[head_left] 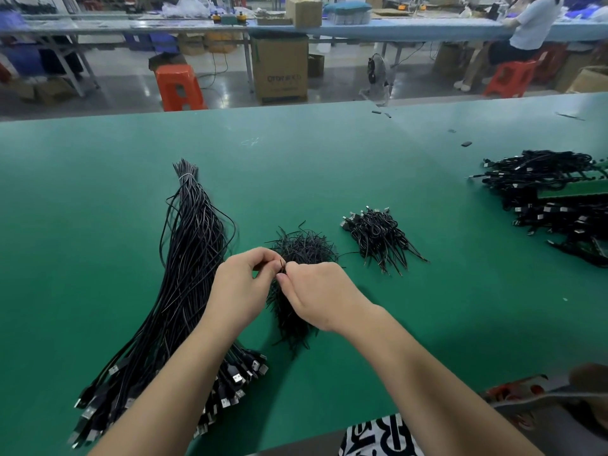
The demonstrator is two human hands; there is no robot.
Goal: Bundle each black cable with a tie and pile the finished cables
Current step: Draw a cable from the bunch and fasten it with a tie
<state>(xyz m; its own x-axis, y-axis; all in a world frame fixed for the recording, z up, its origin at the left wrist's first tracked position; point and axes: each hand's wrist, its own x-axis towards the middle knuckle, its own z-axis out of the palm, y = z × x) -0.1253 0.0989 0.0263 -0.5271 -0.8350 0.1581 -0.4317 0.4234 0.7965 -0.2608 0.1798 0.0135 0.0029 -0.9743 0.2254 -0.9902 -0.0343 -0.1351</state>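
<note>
Black, wiry tie (282,265) pinched between left hand (241,278) and right hand (316,292); green matte table (329,166).

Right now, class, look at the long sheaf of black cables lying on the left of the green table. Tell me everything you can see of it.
The long sheaf of black cables lies flat on the green table, left of the heap of short black ties. A pale tie binds its narrow far end; nearer, it fans out into many silver-tipped black plugs. The strands look thin, glossy and plastic-coated, a few bowing out loose. The left forearm crosses above its near part; whether they touch is unclear.
</note>
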